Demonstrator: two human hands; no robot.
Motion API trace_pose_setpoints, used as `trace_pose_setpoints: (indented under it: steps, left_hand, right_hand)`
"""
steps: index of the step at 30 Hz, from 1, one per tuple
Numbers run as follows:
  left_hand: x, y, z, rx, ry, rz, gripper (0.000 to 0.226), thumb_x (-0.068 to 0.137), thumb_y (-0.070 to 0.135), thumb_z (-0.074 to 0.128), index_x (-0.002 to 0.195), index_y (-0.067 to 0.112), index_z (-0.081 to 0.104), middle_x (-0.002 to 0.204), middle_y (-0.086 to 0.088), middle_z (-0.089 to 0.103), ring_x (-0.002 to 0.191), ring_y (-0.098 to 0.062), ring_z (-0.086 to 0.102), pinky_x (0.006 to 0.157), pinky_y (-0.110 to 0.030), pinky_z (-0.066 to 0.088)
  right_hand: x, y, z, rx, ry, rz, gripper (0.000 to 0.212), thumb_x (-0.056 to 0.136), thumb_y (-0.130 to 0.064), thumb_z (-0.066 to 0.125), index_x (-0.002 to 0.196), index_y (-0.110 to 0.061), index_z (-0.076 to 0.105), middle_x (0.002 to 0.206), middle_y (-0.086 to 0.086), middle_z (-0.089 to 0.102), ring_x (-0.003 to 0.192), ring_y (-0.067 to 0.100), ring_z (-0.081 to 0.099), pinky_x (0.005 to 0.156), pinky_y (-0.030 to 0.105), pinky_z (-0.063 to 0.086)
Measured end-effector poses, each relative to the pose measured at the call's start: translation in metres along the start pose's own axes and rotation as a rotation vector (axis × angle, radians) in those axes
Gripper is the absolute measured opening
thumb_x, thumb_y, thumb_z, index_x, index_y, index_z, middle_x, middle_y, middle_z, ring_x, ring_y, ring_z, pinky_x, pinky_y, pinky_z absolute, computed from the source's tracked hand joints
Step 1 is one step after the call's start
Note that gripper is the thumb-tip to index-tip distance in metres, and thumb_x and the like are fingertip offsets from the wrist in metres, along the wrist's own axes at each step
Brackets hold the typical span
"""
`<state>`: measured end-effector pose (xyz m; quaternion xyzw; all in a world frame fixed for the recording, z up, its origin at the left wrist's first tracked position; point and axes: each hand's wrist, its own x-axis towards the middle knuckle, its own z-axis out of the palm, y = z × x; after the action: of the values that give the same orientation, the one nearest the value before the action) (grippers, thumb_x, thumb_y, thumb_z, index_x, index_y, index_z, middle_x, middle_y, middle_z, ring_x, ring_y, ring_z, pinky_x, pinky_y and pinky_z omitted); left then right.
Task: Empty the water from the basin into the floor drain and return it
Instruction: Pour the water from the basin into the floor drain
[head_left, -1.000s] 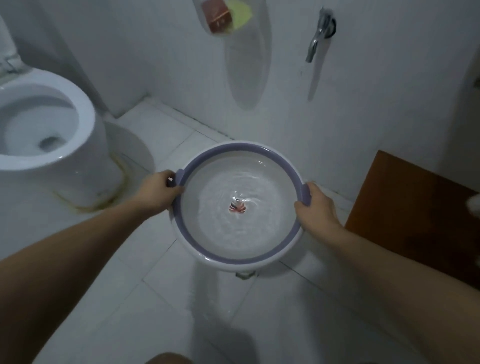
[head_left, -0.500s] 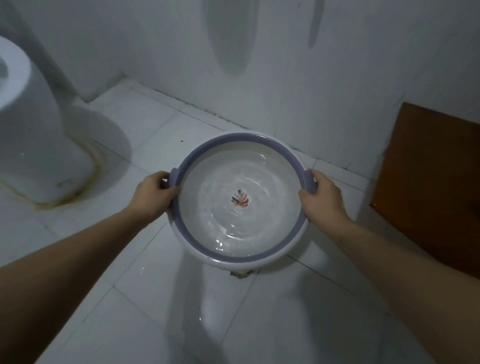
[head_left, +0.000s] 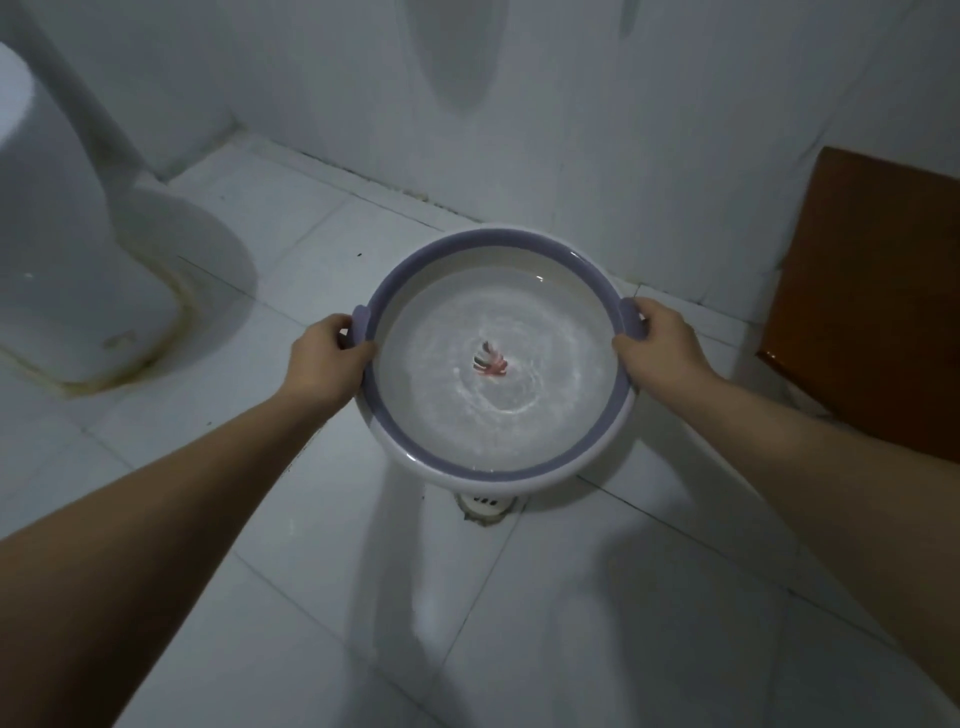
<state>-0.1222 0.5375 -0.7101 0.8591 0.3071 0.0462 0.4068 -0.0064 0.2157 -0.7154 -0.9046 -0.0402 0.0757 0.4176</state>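
A: What's hard to see around the basin?

B: Its underside is hidden, and it covers most of the floor drain; only a sliver of the grille peeks out just under the near rim. The small reddish picture at the bottom is blurred by rippling water, so I can't tell what it depicts.

A: And the hands?

B: The fingers of both curl beneath the lugs, out of sight. The left hand is closed around the left lug, thumb lying over the rim. The right hand is closed around the right lug in the same manner.

A: Count things for me.

B: One basin, two lugs, two hands, one drain, one toilet, one brown wooden panel.

A: How does the basin look?

B: Round, white, with a lavender band along the inside of the rim. It holds shallow water, disturbed into rings. It is held above the tiled floor, directly over the drain, roughly level.

A: And beyond it?

B: The toilet stands at the left, cut off by the frame edge, with a yellowish stain around its base. The panel leans at the right, also cut off. White wall behind, with grey shadows on it.
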Motion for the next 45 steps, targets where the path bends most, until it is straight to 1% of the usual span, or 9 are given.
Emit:
trace_pose_setpoints:
  steps: [4, 11, 17, 21, 27, 32, 38, 42, 45]
  left_hand:
    - [0.007, 0.003, -0.004, -0.03, 0.048, 0.022, 0.026, 0.094, 0.017, 0.061, 0.12, 0.014, 0.065, 0.101, -0.007, 0.068, 0.091, -0.028, 0.066, 0.075, -0.039, 0.058]
    - [0.016, 0.006, -0.001, -0.088, 0.072, 0.002, 0.036, 0.099, 0.022, 0.06, 0.135, 0.014, 0.057, 0.115, -0.009, 0.065, 0.101, -0.031, 0.065, 0.09, -0.047, 0.058]
    - [0.024, 0.003, 0.006, -0.142, 0.082, -0.015, 0.034, 0.101, 0.023, 0.059, 0.134, 0.016, 0.058, 0.116, -0.007, 0.066, 0.102, -0.03, 0.065, 0.089, -0.044, 0.058]
    - [0.027, -0.001, 0.015, -0.144, 0.079, -0.021, 0.034, 0.1, 0.022, 0.06, 0.134, 0.015, 0.058, 0.115, -0.007, 0.066, 0.1, -0.029, 0.065, 0.089, -0.044, 0.058]
    - [0.026, -0.009, 0.023, -0.123, 0.067, -0.033, 0.032, 0.1, 0.024, 0.06, 0.131, 0.018, 0.059, 0.111, -0.004, 0.066, 0.099, -0.028, 0.066, 0.086, -0.043, 0.059]
    - [0.02, -0.012, 0.026, -0.133, 0.046, -0.054, 0.031, 0.099, 0.026, 0.061, 0.129, 0.02, 0.059, 0.108, -0.003, 0.067, 0.097, -0.027, 0.067, 0.086, -0.045, 0.059]
    - [0.012, -0.013, 0.024, -0.166, 0.019, -0.076, 0.038, 0.099, 0.019, 0.061, 0.136, 0.017, 0.054, 0.118, -0.007, 0.066, 0.102, -0.029, 0.066, 0.092, -0.044, 0.057]
    - [0.008, -0.014, 0.02, -0.164, 0.011, -0.077, 0.04, 0.099, 0.018, 0.062, 0.137, 0.017, 0.053, 0.116, -0.005, 0.065, 0.102, -0.029, 0.066, 0.087, -0.04, 0.058]
    - [0.006, -0.013, 0.018, -0.155, 0.013, -0.079, 0.041, 0.098, 0.019, 0.062, 0.138, 0.018, 0.052, 0.117, -0.004, 0.064, 0.103, -0.028, 0.066, 0.086, -0.04, 0.058]
  right_hand:
    - [0.011, -0.001, 0.003, 0.034, 0.014, -0.026, 0.028, 0.085, -0.005, 0.055, 0.111, -0.013, 0.063, 0.093, 0.007, 0.064, 0.084, 0.027, 0.061, 0.06, 0.023, 0.044]
    - [0.026, 0.0, 0.015, 0.055, 0.0, -0.034, 0.033, 0.087, -0.005, 0.053, 0.117, -0.017, 0.058, 0.097, 0.005, 0.061, 0.082, 0.024, 0.058, 0.055, 0.021, 0.039]
    - [0.042, 0.006, 0.024, 0.041, -0.001, -0.025, 0.042, 0.088, -0.006, 0.053, 0.129, -0.019, 0.053, 0.106, 0.005, 0.059, 0.091, 0.027, 0.059, 0.07, 0.027, 0.043]
    - [0.049, 0.015, 0.027, 0.042, 0.001, -0.023, 0.045, 0.09, -0.007, 0.053, 0.132, -0.02, 0.051, 0.108, 0.005, 0.058, 0.092, 0.027, 0.06, 0.071, 0.032, 0.049]
    - [0.051, 0.031, 0.033, 0.067, 0.001, -0.001, 0.046, 0.088, -0.009, 0.055, 0.132, -0.021, 0.051, 0.107, 0.007, 0.06, 0.089, 0.03, 0.062, 0.067, 0.03, 0.048]
    - [0.05, 0.039, 0.032, 0.071, -0.002, 0.011, 0.047, 0.085, -0.01, 0.056, 0.13, -0.024, 0.052, 0.108, 0.007, 0.062, 0.09, 0.03, 0.064, 0.071, 0.035, 0.055]
    - [0.046, 0.04, 0.029, 0.095, -0.004, 0.003, 0.044, 0.084, -0.01, 0.057, 0.125, -0.025, 0.053, 0.106, 0.006, 0.062, 0.086, 0.027, 0.063, 0.067, 0.027, 0.047]
    - [0.039, 0.04, 0.029, 0.088, -0.021, 0.007, 0.043, 0.085, -0.01, 0.057, 0.124, -0.027, 0.052, 0.102, 0.008, 0.062, 0.082, 0.03, 0.064, 0.064, 0.033, 0.054]
    - [0.036, 0.037, 0.027, 0.086, -0.028, 0.002, 0.044, 0.085, -0.01, 0.058, 0.125, -0.027, 0.05, 0.107, 0.01, 0.062, 0.087, 0.032, 0.065, 0.069, 0.041, 0.059]
